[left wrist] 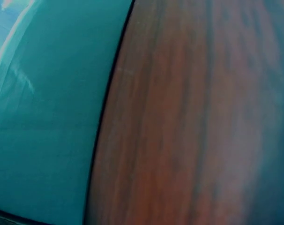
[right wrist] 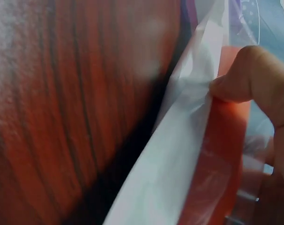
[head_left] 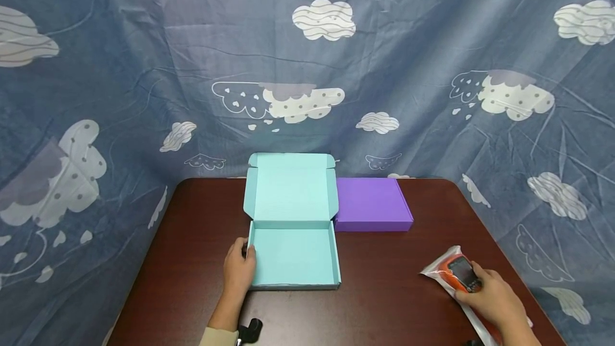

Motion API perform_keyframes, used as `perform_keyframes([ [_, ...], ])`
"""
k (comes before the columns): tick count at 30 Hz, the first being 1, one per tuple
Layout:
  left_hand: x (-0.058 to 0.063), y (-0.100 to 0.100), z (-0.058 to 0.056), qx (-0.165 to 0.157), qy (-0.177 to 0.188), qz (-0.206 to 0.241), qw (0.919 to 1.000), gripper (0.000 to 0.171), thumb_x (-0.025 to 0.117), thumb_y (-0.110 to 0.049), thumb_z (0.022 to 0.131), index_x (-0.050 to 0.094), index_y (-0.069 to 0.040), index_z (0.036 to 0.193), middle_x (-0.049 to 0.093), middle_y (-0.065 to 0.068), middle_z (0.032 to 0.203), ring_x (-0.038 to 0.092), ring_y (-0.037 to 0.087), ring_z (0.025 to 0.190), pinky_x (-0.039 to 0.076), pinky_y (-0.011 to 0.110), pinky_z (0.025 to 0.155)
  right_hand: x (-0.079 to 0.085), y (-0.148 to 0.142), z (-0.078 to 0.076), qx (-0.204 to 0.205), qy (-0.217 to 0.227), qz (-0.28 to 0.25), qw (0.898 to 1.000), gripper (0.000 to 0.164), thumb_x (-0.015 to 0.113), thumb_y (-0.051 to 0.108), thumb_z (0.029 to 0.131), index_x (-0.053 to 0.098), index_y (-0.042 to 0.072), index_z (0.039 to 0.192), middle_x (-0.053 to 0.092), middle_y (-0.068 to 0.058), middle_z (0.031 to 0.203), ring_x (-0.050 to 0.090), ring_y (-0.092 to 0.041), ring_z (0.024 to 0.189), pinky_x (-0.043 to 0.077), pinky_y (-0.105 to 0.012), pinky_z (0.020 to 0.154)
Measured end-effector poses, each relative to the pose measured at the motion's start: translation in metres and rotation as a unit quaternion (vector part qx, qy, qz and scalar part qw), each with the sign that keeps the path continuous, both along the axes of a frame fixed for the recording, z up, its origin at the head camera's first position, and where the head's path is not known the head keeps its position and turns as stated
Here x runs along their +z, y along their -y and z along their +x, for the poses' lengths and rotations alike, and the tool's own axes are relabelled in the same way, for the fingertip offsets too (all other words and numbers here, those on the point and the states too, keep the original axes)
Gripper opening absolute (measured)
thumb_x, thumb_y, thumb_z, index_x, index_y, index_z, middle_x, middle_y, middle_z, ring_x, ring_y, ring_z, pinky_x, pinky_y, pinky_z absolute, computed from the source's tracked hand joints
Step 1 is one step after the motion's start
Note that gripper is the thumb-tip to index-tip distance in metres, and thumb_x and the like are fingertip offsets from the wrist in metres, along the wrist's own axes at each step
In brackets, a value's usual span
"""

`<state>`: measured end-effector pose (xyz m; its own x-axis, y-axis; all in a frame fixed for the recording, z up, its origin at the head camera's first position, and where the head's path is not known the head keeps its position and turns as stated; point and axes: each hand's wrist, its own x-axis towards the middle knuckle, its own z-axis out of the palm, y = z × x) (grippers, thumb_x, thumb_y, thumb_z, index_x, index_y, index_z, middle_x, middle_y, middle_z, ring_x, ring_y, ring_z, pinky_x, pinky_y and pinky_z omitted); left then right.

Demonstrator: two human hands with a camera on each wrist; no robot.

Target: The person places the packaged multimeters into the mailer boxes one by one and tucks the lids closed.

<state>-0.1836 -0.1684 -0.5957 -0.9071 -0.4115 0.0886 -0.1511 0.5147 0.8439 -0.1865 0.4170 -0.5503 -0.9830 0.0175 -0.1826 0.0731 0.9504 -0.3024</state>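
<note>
Turquoise box (head_left: 293, 255) stands open on the counter (head_left: 384, 276), fingers of the left hand (head_left: 238, 268) gripping its left wall; the right hand's (head_left: 497, 299) pinch the packet (head_left: 444, 267), counter's right side. Slippery-looking film probably wants firm pressure.

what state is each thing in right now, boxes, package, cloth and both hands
Rectangular turquoise cardboard box: open, lid swung back, nothing visible inside
Rectangular purple cardboard box: closed, lying flat
Orange-and-white package in shiny plastic: held; sealed or not, cannot tell
Left hand: gripping the turquoise box's left wall
Right hand: holding the package
Blue cloud-print cloth: hanging, wrinkled
</note>
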Motion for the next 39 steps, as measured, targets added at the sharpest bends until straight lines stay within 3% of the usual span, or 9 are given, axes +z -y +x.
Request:
perform_keyframes([
  [7, 0.0, 0.001, -0.001, 0.002, -0.002, -0.006, 1.0, 0.024, 0.057, -0.015, 0.103, 0.067, -0.003, 0.122, 0.064, 0.012, 0.105, 0.06, 0.03, 0.095, 0.045, 0.051, 0.08, 0.0, 0.011, 0.003, 0.027, -0.055, 0.001, 0.998, 0.106, 0.086, 0.047, 0.074, 0.04, -0.013, 0.147, 0.049, -0.041, 0.127, 0.055, -0.058, 0.108, 0.046, -0.066, 0.079],
  [15, 0.001, 0.0, 0.0, 0.004, -0.004, -0.003, 1.0, 0.025, 0.058, -0.014, 0.102, 0.067, -0.003, 0.123, 0.065, 0.013, 0.105, 0.06, 0.031, 0.095, 0.046, 0.052, 0.081, 0.002, 0.02, 0.002, 0.045, -0.057, -0.011, 0.997, 0.105, 0.088, 0.043, 0.072, 0.04, -0.011, 0.149, 0.051, -0.037, 0.128, 0.056, -0.055, 0.109, 0.047, -0.064, 0.079],
  [27, 0.0, 0.0, -0.002, 0.008, -0.008, -0.004, 0.9999, 0.024, 0.059, -0.013, 0.101, 0.068, -0.003, 0.121, 0.065, 0.013, 0.104, 0.06, 0.031, 0.094, 0.045, 0.05, 0.08, 0.018, 0.052, 0.005, 0.078, -0.11, -0.018, 0.991, 0.101, 0.091, 0.036, 0.064, 0.049, -0.006, 0.146, 0.058, -0.027, 0.122, 0.058, -0.035, 0.092, 0.046, -0.048, 0.069],
  [39, -0.001, 0.0, -0.002, 0.011, -0.013, -0.004, 0.9998, 0.023, 0.06, -0.013, 0.101, 0.068, -0.003, 0.12, 0.065, 0.013, 0.103, 0.061, 0.032, 0.094, 0.046, 0.052, 0.082, 0.032, 0.086, 0.004, 0.114, -0.141, -0.011, 0.983, 0.1, 0.093, 0.035, 0.06, 0.054, -0.004, 0.143, 0.059, -0.021, 0.122, 0.058, -0.035, 0.097, 0.048, -0.052, 0.074],
])
